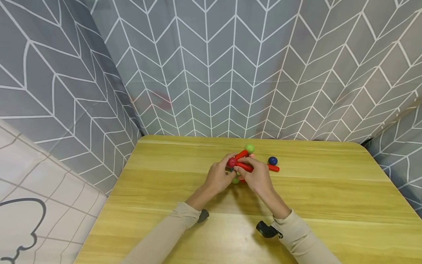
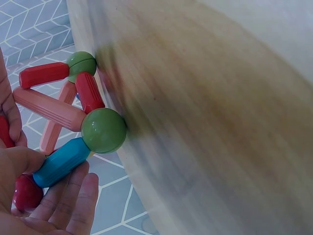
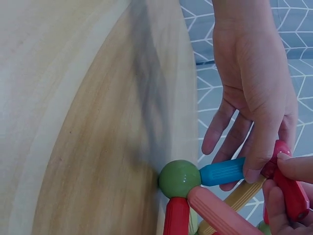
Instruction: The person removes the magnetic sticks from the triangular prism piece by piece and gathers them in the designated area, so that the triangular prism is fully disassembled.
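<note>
A frame of toy building rods and balls stands on the table between both hands. My left hand (image 1: 215,178) grips its blue rod (image 2: 62,161), thumb on the near side and fingers behind. At that rod's upper end, a dark red ball (image 1: 232,162) lies against the left fingers; a green ball (image 2: 103,130) forms the lower end. Pinched in my right hand (image 1: 258,178) is a red rod (image 3: 292,193), its tip at the red ball. Pink rods (image 2: 51,108) and a yellow rod (image 3: 242,196) also belong to the frame. Hands partly cover it in the head view.
Right of the frame, a dark blue ball (image 1: 272,160) and another red rod (image 1: 273,168) lie on the wooden table (image 1: 316,190). A light green ball (image 1: 249,148) is at the frame's far side. Patterned grey curtains (image 1: 217,73) hang behind the table.
</note>
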`<state>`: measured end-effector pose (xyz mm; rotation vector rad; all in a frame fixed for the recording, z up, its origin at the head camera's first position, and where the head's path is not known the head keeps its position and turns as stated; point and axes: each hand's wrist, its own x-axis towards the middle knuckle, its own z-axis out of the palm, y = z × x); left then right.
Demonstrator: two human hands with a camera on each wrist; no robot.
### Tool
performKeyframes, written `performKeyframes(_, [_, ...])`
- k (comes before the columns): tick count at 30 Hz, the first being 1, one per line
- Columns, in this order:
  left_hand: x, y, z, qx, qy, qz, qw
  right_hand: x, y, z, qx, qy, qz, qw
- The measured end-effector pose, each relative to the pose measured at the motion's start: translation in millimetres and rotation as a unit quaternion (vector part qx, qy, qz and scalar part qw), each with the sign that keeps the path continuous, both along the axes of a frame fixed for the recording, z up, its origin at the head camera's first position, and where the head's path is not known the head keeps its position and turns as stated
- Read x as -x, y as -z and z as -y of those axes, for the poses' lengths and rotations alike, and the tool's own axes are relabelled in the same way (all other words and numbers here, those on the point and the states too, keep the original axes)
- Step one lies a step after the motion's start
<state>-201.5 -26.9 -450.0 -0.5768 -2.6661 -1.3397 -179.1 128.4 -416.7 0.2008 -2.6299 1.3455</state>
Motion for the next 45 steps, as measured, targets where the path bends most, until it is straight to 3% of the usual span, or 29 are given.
performKeyframes(29, [-0.4, -0.8, -3.4, 0.008, -0.006, 0.007, 0.9999, 1.6, -1.3, -4.5, 0.024, -0.021, -0.003, 0.9995])
performKeyframes(45, [0.2, 0.6, -4.3, 0.005, 0.0, -0.021, 0.9998, -0.6, -1.3, -7.6, 0.025, -0.027, -0.003, 0.9993])
